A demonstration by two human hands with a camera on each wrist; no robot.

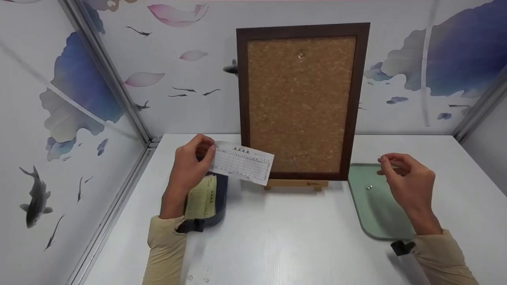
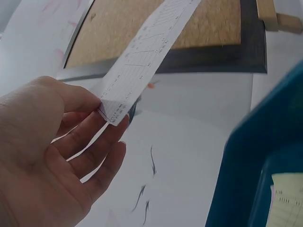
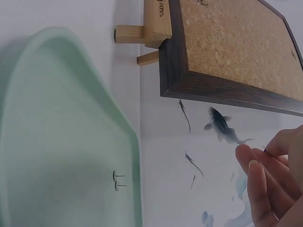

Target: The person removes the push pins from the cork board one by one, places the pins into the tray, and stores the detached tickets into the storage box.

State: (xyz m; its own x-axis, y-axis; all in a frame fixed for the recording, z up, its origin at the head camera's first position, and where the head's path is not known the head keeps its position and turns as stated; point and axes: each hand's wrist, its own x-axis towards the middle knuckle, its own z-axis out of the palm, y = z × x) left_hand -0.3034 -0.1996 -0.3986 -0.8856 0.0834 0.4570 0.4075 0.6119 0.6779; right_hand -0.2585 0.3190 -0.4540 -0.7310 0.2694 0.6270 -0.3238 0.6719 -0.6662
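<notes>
My left hand (image 1: 189,163) pinches a white printed form slip (image 1: 241,163) by its left end, between thumb and fingers. The slip tilts down to the right, its far end overlapping the lower left of a cork board (image 1: 301,107) in a dark wooden frame. Above a green tray (image 1: 366,221), my right hand (image 1: 410,184) has thumb and index finger pressed together. In the right wrist view a thin tip pokes out of that pinch, apparently a thumbtack (image 3: 264,149), mostly hidden by the fingers. Two loose thumbtacks (image 3: 116,180) lie in the tray.
A dark blue bin (image 1: 222,211) holding yellowish printed slips (image 1: 202,198) stands below my left hand. The board leans on a small wooden easel (image 1: 297,183). Small rough marks (image 1: 300,55) show on the cork. Painted panels enclose the white table (image 1: 277,245) at the back and sides.
</notes>
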